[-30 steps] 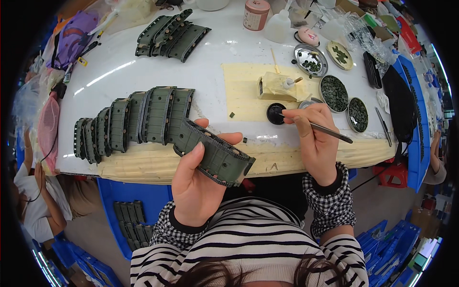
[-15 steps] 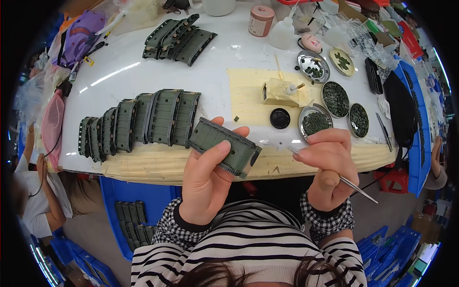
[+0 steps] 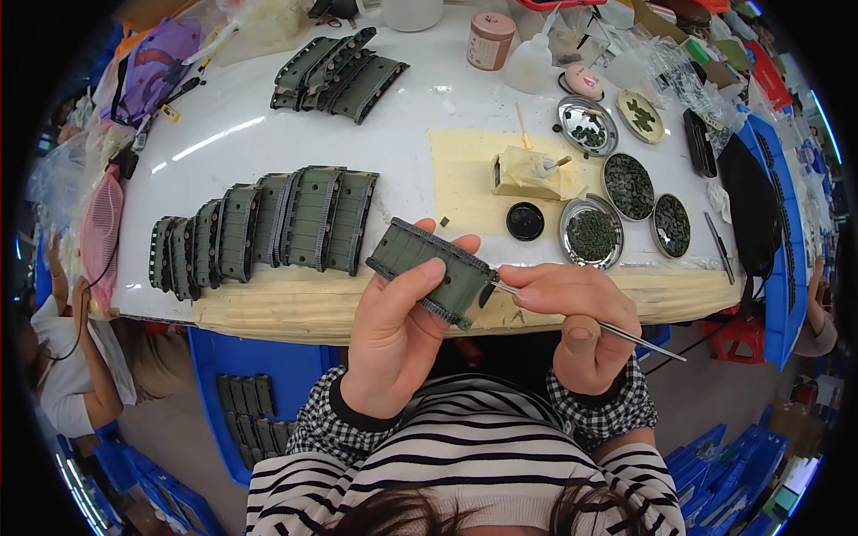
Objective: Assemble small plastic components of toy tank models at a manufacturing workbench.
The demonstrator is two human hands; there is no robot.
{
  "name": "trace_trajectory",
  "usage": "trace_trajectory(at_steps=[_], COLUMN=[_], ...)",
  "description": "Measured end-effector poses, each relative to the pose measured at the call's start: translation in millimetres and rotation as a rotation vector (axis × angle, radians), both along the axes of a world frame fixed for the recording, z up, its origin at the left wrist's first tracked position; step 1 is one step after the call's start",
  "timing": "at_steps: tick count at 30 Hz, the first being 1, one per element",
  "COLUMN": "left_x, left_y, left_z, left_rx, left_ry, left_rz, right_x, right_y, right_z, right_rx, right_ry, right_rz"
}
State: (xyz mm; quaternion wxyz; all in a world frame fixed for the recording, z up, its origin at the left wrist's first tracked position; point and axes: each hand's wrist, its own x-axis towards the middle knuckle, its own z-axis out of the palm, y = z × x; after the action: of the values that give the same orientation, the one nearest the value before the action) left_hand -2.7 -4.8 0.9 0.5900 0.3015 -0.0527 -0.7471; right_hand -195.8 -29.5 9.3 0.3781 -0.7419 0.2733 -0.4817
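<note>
A: Left hand (image 3: pixel 391 335)?
B: Grasping one green panel (image 3: pixel 456 284), toothed along both long edges; thumb on the upper face, panel extending left and right of it, at the near edge of the table (image 3: pixel 393 143).
A: Right hand (image 3: pixel 590 317)?
B: Pinching metal tweezers (image 3: pixel 636 339), tip by the panel's right end; contact unclear.
A: Further stock?
B: Row of similar pieces (image 3: pixel 304 219), on the table, left and farther off.

Knit top (image 3: pixel 465 433): white, black horizontal stripes, pale ribbed band (image 3: pixel 487 503) near neck. Gingham sleeve covers (image 3: pixel 602 408), black-and-white check, gathered look, plain black cuffs (image 3: pixel 345 399) at wrists. Right forearm (image 3: pixel 623 439) bare between cover and striped sleeve (image 3: pixel 645 473).
</note>
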Motion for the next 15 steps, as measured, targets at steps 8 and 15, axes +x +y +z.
trace_trajectory(at_steps=[8,15], left_x=[-0.8,-1.0], left_y=[-1.4,-1.9], left_z=[-1.6,-2.3], left_rx=[0.01,0.016], left_ry=[0.003,0.016], left_rz=[0.007,0.005], right_x=[0.5,0.8], right_y=[-1.0,-1.3], right_z=[1.8,0.3], right_rx=[0.009,0.01], right_ry=[0.031,0.03], right_rz=[-0.002,-0.009])
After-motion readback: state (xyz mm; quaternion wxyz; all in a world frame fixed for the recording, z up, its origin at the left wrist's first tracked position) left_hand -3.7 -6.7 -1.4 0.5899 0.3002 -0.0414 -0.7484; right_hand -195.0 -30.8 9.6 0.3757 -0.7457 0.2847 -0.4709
